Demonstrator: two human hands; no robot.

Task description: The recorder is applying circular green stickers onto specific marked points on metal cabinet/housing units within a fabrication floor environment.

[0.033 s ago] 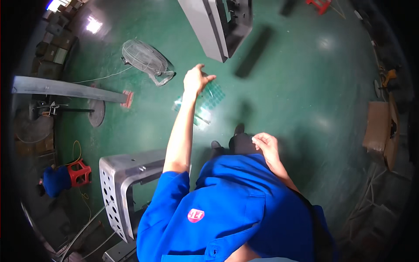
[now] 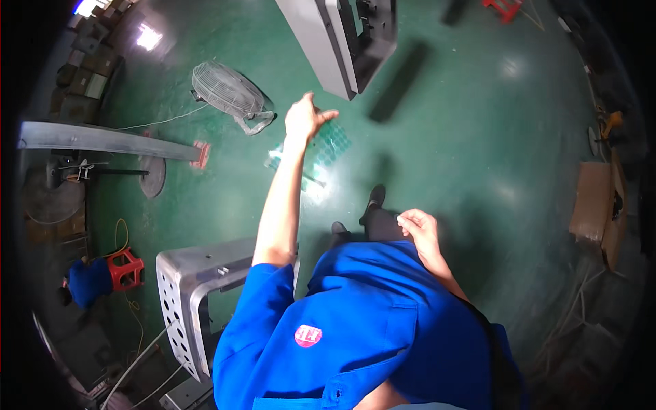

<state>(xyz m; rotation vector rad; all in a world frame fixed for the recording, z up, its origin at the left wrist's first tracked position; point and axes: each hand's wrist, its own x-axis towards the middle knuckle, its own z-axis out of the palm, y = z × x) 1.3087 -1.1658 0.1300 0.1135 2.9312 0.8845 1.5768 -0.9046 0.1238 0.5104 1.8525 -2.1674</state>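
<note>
My left arm is stretched out forward over the green floor. My left hand grips the top edge of a clear sheet with a grid pattern, which hangs below the fingers. My right hand rests by my hip with the fingers loosely curled and nothing in it. My blue work shirt fills the lower middle of the view, and my dark shoes show just beyond it.
A floor fan lies at the far left of the hand. A grey metal housing stands ahead. A perforated metal frame is beside my left elbow. A long grey beam, a red stool, a crouching person in blue and a cardboard box ring the floor.
</note>
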